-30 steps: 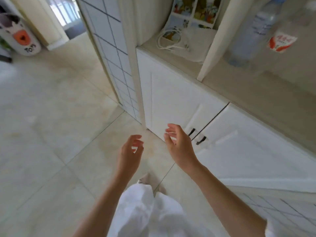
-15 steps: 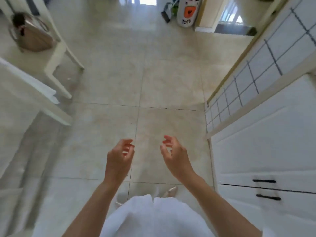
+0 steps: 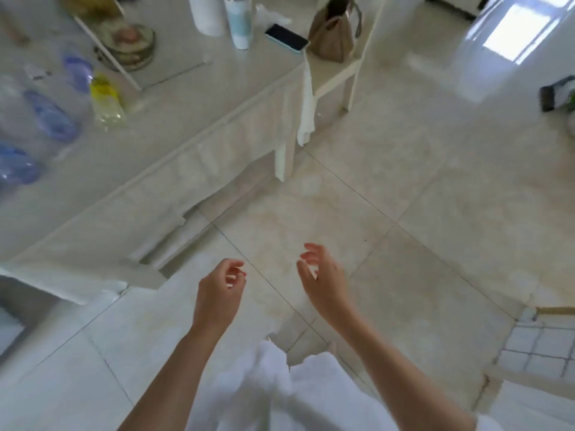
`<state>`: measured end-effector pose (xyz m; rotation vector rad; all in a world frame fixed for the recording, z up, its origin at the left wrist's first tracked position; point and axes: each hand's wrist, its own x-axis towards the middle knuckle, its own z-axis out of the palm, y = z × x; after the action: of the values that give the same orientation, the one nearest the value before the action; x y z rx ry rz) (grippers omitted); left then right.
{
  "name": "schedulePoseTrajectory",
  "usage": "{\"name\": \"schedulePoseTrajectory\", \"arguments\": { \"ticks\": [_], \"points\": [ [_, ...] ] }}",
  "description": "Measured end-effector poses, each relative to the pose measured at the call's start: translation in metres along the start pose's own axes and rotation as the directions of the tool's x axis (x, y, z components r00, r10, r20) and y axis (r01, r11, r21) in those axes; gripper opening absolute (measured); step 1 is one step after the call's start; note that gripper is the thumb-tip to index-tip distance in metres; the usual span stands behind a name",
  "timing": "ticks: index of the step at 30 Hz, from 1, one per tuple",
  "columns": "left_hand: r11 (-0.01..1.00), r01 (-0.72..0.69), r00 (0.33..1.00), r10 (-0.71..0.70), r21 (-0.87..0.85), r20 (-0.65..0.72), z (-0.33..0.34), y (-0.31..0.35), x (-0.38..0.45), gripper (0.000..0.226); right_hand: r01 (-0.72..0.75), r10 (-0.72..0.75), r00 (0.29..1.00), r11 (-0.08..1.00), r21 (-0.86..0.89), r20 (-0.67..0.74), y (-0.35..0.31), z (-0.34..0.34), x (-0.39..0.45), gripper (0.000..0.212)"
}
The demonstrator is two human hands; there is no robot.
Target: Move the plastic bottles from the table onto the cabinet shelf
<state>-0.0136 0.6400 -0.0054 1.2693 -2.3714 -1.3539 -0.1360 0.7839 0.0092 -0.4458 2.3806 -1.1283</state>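
Both hands are empty: the left hand (image 3: pixel 219 290) and the right hand (image 3: pixel 323 279) have loosely curled fingers (image 3: pixel 309 255) over the floor, well apart from the worktop (image 3: pixel 193 98). Several plastic bottles (image 3: pixel 105 99) stand crowded and blurred at the worktop's left end; a hasty reach may knock the neighbours over.

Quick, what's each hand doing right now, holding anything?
Left hand: open, fingers loosely curled, holding nothing.
Right hand: open, fingers relaxed, holding nothing.

Bright daylight, window glare upper right; left edge seemingly motion-blurred.
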Motion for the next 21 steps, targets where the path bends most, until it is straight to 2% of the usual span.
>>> {"name": "schedulePoseTrajectory", "arguments": {
  "ticks": [3,8,13,21],
  "points": [
    [0.993,0.095,0.99,-0.102,-0.076,-0.093,-0.032,-0.019,0.022,0.017,0.067,-0.065,0.993,0.998,-0.019,0.1,-0.035,0.04,0.03,0.034],
    [0.977,0.154,0.953,-0.187,-0.15,-0.239,-0.073,-0.037,0.07,0.016,0.157,-0.135,0.957,0.985,-0.068,0.257,-0.084,0.09,0.089,0.034],
    [0.962,0.198,0.908,-0.253,-0.189,-0.335,-0.107,-0.048,0.135,0.014,0.196,-0.144,0.929,0.973,-0.125,0.34,-0.124,0.128,0.159,0.035],
    [0.925,0.304,0.818,-0.376,-0.228,-0.435,-0.167,-0.051,0.236,0.015,0.324,-0.208,0.837,0.934,-0.152,0.505,-0.22,0.172,0.261,0.034]
  ]
}}
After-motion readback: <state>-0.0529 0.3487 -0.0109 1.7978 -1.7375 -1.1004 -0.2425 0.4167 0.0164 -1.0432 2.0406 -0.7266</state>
